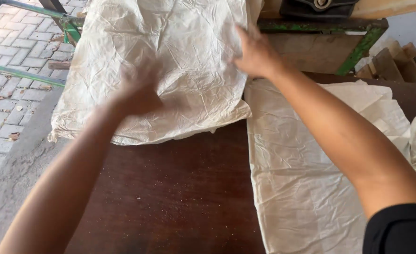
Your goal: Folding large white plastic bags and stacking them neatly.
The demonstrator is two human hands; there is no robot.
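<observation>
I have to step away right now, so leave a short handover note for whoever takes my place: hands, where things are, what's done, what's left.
Left hand: open, flat on the crumpled cream sheet, blurred with motion.
Right hand: open, resting at that sheet's right edge; no grip on anything.
The sheet lies at the far side of the dark brown table, partly hanging over the edge.
A second cream sheet lies flatter to the right.
Done: both sheets are on the table.
Left: the far sheet is still wrinkled, not smoothed or folded.
</observation>
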